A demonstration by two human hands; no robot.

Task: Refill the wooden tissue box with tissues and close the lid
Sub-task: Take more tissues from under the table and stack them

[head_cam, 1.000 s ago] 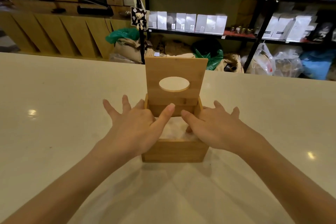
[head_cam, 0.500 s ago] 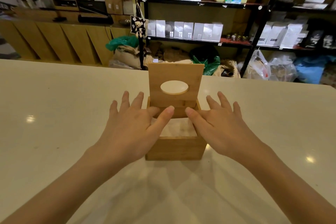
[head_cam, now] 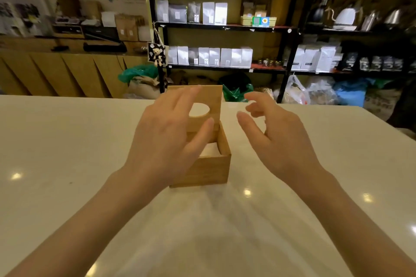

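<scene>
The wooden tissue box [head_cam: 206,167] sits on the pale counter [head_cam: 56,153], near the middle and a little toward the person. Its lid [head_cam: 212,105] stands upright at the far side, the oval slot in it showing the light counter behind. Inside the open box, white tissues [head_cam: 210,149] lie low against the right wall; most of the interior is hidden by the left hand.

The left hand [head_cam: 167,139] hovers over the box with fingers spread, its fingertips in front of the upright lid and its thumb reaching across the opening. Whether any finger touches the lid cannot be told. Its grip is wide and holds nothing.

The right hand [head_cam: 281,139] hangs in the air just to the right of the box, apart from it, with the thumb extended toward the lid and the fingers loosely curled. Its grip is also wide and empty.

Beyond the counter's far edge stand black shelves [head_cam: 290,29] carrying rows of white and grey bags [head_cam: 211,56], with kettles [head_cam: 344,17] on the right. Filled plastic sacks [head_cam: 315,92] lie on the floor below.
</scene>
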